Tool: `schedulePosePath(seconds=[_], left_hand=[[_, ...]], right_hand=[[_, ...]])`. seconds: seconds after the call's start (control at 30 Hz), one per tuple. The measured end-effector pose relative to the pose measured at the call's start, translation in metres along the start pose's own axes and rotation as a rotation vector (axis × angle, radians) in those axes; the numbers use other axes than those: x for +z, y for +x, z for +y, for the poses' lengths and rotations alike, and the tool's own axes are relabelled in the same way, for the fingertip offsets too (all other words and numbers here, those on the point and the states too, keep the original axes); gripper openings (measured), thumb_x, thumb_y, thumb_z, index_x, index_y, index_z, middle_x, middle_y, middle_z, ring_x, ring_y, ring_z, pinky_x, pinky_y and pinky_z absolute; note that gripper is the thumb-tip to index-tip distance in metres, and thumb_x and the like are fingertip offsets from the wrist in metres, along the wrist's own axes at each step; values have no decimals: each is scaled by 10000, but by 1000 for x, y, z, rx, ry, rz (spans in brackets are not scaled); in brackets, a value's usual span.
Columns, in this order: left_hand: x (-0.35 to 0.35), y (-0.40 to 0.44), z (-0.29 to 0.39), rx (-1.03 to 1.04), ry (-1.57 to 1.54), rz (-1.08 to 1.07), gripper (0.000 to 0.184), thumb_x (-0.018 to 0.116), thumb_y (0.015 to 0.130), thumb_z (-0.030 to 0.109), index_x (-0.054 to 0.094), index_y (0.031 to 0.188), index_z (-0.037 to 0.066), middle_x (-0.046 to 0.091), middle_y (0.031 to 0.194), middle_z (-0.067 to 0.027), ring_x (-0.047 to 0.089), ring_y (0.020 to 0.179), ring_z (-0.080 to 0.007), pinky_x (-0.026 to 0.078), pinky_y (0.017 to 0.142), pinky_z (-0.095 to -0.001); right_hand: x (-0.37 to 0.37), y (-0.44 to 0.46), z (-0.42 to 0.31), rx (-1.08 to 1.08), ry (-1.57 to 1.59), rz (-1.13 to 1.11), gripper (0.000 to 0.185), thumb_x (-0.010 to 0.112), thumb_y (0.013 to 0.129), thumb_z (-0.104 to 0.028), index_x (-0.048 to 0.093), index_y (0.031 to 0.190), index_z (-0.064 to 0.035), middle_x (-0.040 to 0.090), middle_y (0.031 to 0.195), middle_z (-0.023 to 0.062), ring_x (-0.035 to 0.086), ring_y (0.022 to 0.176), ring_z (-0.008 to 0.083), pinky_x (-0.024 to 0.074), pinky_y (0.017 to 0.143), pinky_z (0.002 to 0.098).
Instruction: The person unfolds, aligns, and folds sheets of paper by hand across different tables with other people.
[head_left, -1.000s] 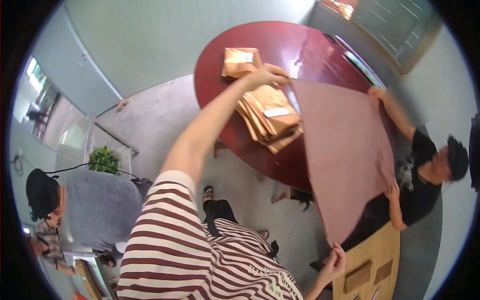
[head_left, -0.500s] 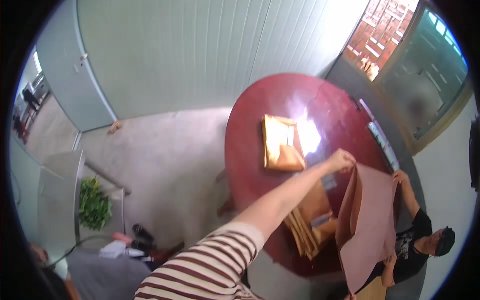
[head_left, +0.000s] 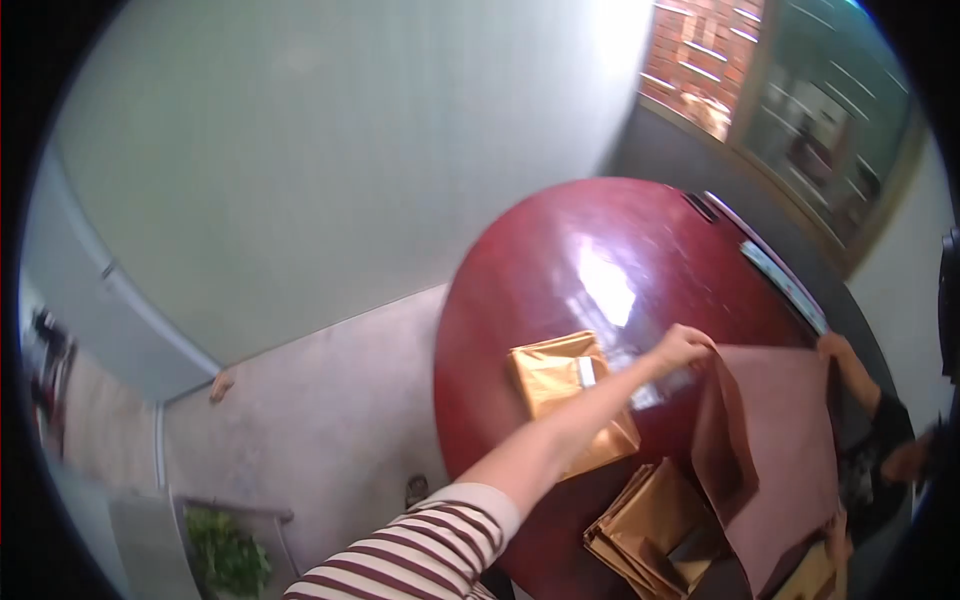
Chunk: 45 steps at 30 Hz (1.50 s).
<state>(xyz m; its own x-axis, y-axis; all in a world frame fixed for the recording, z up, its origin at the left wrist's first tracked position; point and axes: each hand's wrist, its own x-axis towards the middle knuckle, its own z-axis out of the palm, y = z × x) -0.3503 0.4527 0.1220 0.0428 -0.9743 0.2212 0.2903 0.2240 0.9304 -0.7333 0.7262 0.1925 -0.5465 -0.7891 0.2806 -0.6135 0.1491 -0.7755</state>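
My left hand, at the end of a striped sleeve, is closed on the upper left corner of a large mauve-brown sheet. The sheet hangs stretched over the right side of the round red table, and its left edge shows a second layer or fold. A co-worker at the right grips its far edge with one hand above and another lower down. Under my forearm lies a folded golden-brown bundle with a small white label. A second folded bundle rests nearer the bottom. My right hand is out of frame.
Along the table's far right edge lie a long patterned roll or box and a small dark object. A window and a pale wall stand behind. Green leaves fill a metal container at lower left.
My view has shifted, so the table and bundles appear lower. My left hand keeps its hold on the corner. Fingers at the sheet's bottom corner have left the frame.
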Motion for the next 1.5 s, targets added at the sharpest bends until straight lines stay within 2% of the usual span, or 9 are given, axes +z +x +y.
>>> schedulePosePath(seconds=[0.13,0.17,0.2,0.73,0.93,0.97,1.3,1.47,1.5], left_hand=[[-45,36,-5,-66,36,-92,164,585,841,114,689,957,60,637,718,-20,575,606,-68,486,554,-206],[-59,49,-13,-74,51,-138,173,573,851,118,681,974,63,639,740,-20,575,628,-63,490,577,-210],[-70,58,-17,-86,40,-157,174,569,855,116,676,981,60,634,752,-14,570,638,-61,486,581,-209],[-206,236,-61,-251,-104,-377,293,589,892,193,579,1158,70,613,931,12,539,718,-56,417,594,-194],[-246,301,-106,50,51,-605,318,547,919,246,573,1181,68,616,1005,3,517,707,-48,382,564,-166],[-239,302,-103,-162,-230,-537,312,533,926,245,578,1179,69,605,1016,17,489,710,-29,380,586,-167],[-316,411,-136,-266,53,-764,294,554,912,240,592,1185,139,581,1011,106,463,738,-2,377,663,-175],[-345,460,-165,-293,114,-937,345,517,928,231,548,1242,91,599,1143,-19,559,959,-89,438,776,-224],[-337,417,-109,-280,254,-876,326,547,913,232,572,1209,97,626,1063,-9,544,767,-68,429,666,-205]], right_hand=[[40,-23,-15,-228,-39,34,227,549,890,-146,618,1056,-8,607,1090,158,563,981,298,444,845,388],[61,-14,28,-162,181,82,97,515,896,-42,582,948,5,617,944,45,513,695,70,427,611,195],[78,-34,-13,-144,198,77,103,512,897,-36,571,963,18,589,892,32,543,828,107,448,750,236],[211,-107,-102,-106,486,471,97,533,875,-32,594,940,7,627,766,49,620,718,118,497,663,235],[234,-116,-149,-270,168,651,63,615,813,-21,644,862,3,604,820,63,571,746,124,446,673,247],[242,-124,-166,-222,158,671,64,628,800,-20,648,858,-3,584,816,57,555,738,132,438,676,248],[373,-160,-240,-17,-43,844,95,701,726,-49,675,816,-34,543,797,54,539,731,152,434,647,256],[393,-170,-241,-51,-148,889,95,727,687,-82,680,766,-59,537,773,57,531,752,183,437,680,318],[394,-175,-245,-62,-175,900,71,725,679,-83,671,719,-60,547,764,66,535,770,201,442,704,343]])
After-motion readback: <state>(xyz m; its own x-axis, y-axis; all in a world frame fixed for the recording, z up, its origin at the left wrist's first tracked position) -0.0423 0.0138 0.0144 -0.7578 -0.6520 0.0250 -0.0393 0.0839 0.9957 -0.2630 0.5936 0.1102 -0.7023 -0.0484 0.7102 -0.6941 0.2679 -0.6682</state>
